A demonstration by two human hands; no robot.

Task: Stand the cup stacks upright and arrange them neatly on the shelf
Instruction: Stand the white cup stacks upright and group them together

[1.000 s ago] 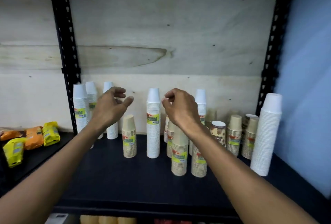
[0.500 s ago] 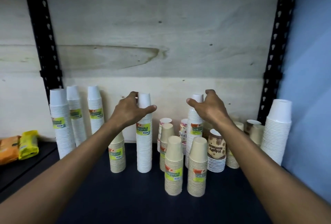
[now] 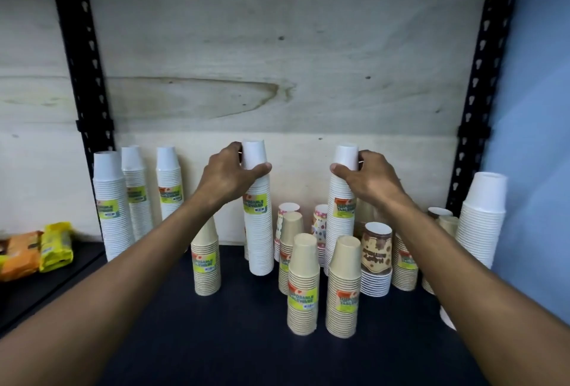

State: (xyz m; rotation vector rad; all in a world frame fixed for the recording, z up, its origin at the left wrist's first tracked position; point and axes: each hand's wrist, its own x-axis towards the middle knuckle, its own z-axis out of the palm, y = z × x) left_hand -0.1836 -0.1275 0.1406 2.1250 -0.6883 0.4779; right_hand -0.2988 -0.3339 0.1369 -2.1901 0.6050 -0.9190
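Fingers (image 3: 262, 167) of both hands now grip white stacks (image 3: 258, 231).

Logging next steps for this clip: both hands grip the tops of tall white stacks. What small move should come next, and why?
Probably slide both back toward the rear wall. The left hand and right hand each grip an upright white stack among shorter beige stacks.
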